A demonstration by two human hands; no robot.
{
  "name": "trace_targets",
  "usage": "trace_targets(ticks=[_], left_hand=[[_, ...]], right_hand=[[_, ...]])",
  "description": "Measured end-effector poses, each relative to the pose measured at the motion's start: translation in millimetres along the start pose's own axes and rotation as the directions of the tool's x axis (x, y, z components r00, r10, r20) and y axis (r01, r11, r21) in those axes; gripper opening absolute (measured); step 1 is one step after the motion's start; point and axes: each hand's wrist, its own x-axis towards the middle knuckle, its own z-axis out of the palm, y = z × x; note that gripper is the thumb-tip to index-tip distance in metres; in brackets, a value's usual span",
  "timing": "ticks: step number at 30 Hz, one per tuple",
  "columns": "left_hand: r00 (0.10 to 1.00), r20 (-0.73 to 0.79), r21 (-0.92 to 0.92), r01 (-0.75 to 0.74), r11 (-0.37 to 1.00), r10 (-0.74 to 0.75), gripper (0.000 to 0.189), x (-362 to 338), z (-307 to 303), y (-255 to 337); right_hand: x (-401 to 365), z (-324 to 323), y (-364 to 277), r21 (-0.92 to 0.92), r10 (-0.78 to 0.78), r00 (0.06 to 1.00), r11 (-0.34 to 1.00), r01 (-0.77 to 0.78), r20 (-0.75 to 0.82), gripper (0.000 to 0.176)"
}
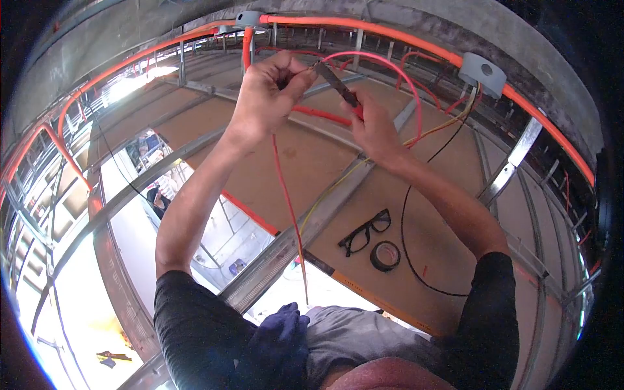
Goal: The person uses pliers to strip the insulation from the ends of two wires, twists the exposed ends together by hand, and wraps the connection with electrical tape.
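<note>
My left hand (276, 91) is raised below the ceiling, its fingers pinched on the end of a red wire (404, 78). That wire arcs to the right, over my other hand. A red length (281, 172) also hangs below my left hand; whether it is the same wire is hidden. My right hand (376, 123) grips the dark and red handle of a knife-like tool (335, 83) with a flat grey blade. Its tip meets the wire end at my left fingertips. Yellow and black wires (448, 122) run down from a grey junction box (482, 74).
Orange conduit (364, 40) crosses overhead, with another grey box (247, 19) on it. Metal framing (344, 195) crosses the brown ceiling boards (429, 214). Black glasses (365, 232) and a roll of black tape (385, 256) lie on a board. Openings at left show the bright room below.
</note>
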Motion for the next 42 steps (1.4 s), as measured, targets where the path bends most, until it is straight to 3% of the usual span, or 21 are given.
trace_targets(ticks=[1,2,5,7,9,11,14,16,20,25,28,30,32,33,35,38,42], left_hand=[[0.998,-0.026,0.055,-0.059,0.997,0.061,0.009,-1,0,-3],[0.998,-0.043,0.067,-0.042,0.997,0.045,0.009,0,2,-9],[0.973,-0.128,0.116,-0.177,0.977,0.191,0.009,3,5,-25],[0.974,-0.135,0.160,-0.157,0.974,0.180,0.011,3,6,-30],[0.950,-0.159,0.178,-0.241,0.954,0.270,0.010,4,11,-33],[0.962,-0.136,0.206,-0.205,0.957,0.235,0.009,2,11,-36],[0.970,-0.105,0.246,-0.189,0.951,0.220,0.008,0,12,-44],[0.962,-0.097,0.289,-0.217,0.932,0.254,0.009,-3,14,-47],[0.940,-0.090,0.435,-0.260,0.862,0.329,0.008,-6,18,-40],[0.941,0.026,0.559,-0.292,0.776,0.336,0.015,-9,25,-51],[0.936,0.128,0.607,-0.335,0.721,0.328,0.021,-13,29,-59],[0.966,0.156,0.643,-0.258,0.721,0.206,0.024,-14,30,-50],[0.954,0.243,0.701,-0.297,0.649,0.174,0.025,-15,32,-47],[0.961,0.228,0.714,-0.274,0.644,0.156,0.025,-17,35,-45],[0.924,0.201,0.706,-0.367,0.606,0.326,0.018,-20,43,-41],[0.906,0.273,0.698,-0.418,0.582,0.323,0.020,-24,40,-35],[0.905,0.301,0.686,-0.425,0.591,0.301,0.019,-30,43,-34]], right_hand=[[0,-1,-2,-0.027,0.087,0.994,0.996,-0.085,0.071,0.028],[0,-2,-3,-0.012,0.077,0.993,0.997,-0.077,0.091,0.028],[3,-1,-8,-0.046,0.036,0.991,0.998,-0.031,0.127,0.032],[3,-7,-16,-0.208,0.259,0.942,0.954,-0.216,0.212,0.037],[-7,6,8,-0.115,0.196,0.963,0.978,-0.177,0.184,0.037],[-14,12,6,-0.036,0.147,0.980,0.989,-0.144,0.135,0.037],[-18,3,-13,-0.079,0.255,0.942,0.967,-0.243,0.220,0.039],[-21,-1,-17,-0.013,0.416,0.824,0.895,-0.446,0.385,0.037],[-25,-14,-45,0.043,0.472,0.754,0.835,-0.549,0.457,0.037],[-31,-19,-44,0.045,0.597,0.547,0.650,-0.758,0.586,0.040],[-36,-24,-43,0.030,0.618,0.525,0.631,-0.775,0.585,0.039],[-36,-30,-17,0.000,0.572,0.565,0.703,-0.711,0.594,0.037],[-22,-47,-51,0.049,0.602,0.462,0.575,-0.817,0.651,0.032],[-21,-52,-59,0.044,0.586,0.456,0.581,-0.813,0.670,0.032],[-19,-63,-65,0.044,0.670,0.350,0.429,-0.902,0.654,0.030],[-21,-69,-69,0.024,0.587,0.316,0.449,-0.893,0.745,0.030],[-27,-70,-59,0.018,0.591,0.313,0.450,-0.893,0.743,0.030]])
